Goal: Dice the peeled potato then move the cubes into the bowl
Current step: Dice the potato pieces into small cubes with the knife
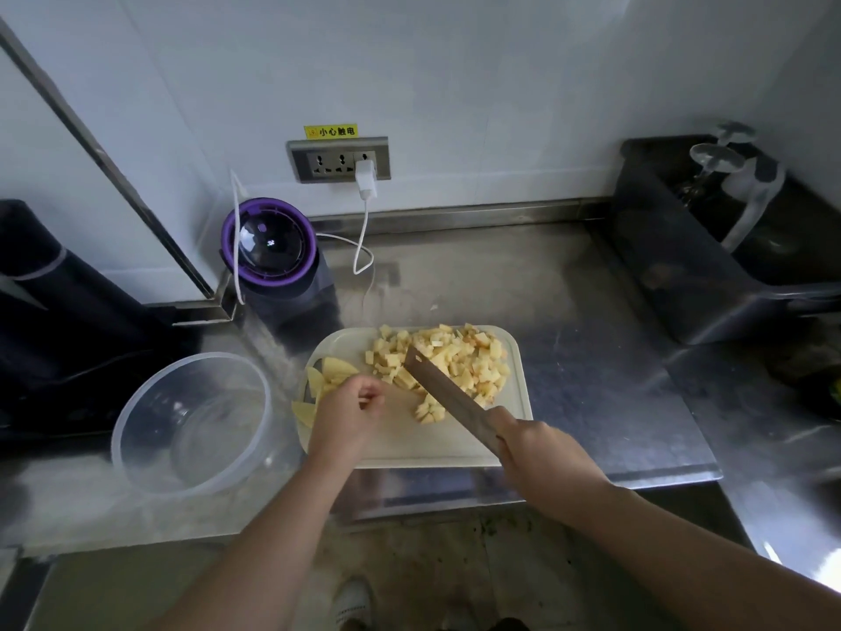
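Steel counter (591, 357), white cutting board (432, 444) at centre, clear bowl (145, 457) left, purple-ringed device (268, 241) behind

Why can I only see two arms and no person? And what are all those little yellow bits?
The camera sits on the person's head and looks down, so you see only their arms. The right hand grips a knife, its blade lying among the potato cubes, the yellow bits, on a white cutting board. The left hand is beside some uncut slices; whether its curled fingers hold anything, I cannot tell. A clear bowl waits to the left on the steel counter, with no cubes in it.
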`<state>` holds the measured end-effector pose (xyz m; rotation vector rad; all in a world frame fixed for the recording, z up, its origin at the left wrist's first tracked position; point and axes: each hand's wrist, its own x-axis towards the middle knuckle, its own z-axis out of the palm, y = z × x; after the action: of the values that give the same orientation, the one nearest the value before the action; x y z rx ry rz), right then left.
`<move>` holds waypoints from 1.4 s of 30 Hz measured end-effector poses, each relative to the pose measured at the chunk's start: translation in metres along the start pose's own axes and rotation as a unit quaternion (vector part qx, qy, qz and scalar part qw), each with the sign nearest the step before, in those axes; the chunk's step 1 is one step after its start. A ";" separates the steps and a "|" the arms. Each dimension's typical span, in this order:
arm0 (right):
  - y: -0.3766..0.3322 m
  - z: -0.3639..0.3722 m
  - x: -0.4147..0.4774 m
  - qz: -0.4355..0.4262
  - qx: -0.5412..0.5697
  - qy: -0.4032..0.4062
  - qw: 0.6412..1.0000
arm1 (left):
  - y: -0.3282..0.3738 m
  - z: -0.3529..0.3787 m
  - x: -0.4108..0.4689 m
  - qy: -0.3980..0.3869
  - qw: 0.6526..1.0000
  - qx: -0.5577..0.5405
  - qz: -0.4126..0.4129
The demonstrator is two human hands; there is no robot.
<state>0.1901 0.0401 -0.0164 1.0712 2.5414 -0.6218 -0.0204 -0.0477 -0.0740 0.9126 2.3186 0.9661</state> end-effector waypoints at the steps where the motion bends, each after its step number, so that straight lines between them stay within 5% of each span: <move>1: -0.004 0.000 0.003 0.000 0.001 -0.001 1.000 | -0.002 -0.011 0.001 0.007 1.000 -0.009 0.004; 4: -0.017 -0.001 0.013 -0.005 0.012 0.005 1.000 | -0.009 -0.044 0.005 0.048 0.998 0.014 0.030; 7: -0.031 -0.001 0.021 -0.022 0.012 0.027 0.999 | -0.016 -0.079 0.010 0.064 0.983 0.156 0.074; 11: -0.044 -0.001 0.030 -0.036 0.014 0.049 0.998 | -0.018 -0.099 0.015 -0.039 0.866 0.483 0.121; 16: -0.051 -0.004 0.038 -0.043 0.020 0.053 0.997 | -0.026 -0.083 0.023 -0.085 0.779 0.608 0.127; 24: -0.054 -0.005 0.045 -0.033 0.016 0.063 0.997 | -0.025 -0.070 0.028 -0.120 0.762 0.628 0.102; 38: -0.056 -0.009 0.047 -0.032 0.009 0.069 0.997 | -0.024 -0.083 0.013 -0.196 0.724 0.638 0.175; 42: -0.055 -0.009 0.048 -0.036 0.013 0.073 0.997 | -0.022 -0.085 0.003 -0.216 0.747 0.604 0.177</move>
<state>0.1162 0.0385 -0.0152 1.0734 2.7152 -0.6184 -0.0843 -0.0942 -0.0363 1.8210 2.1760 -0.8244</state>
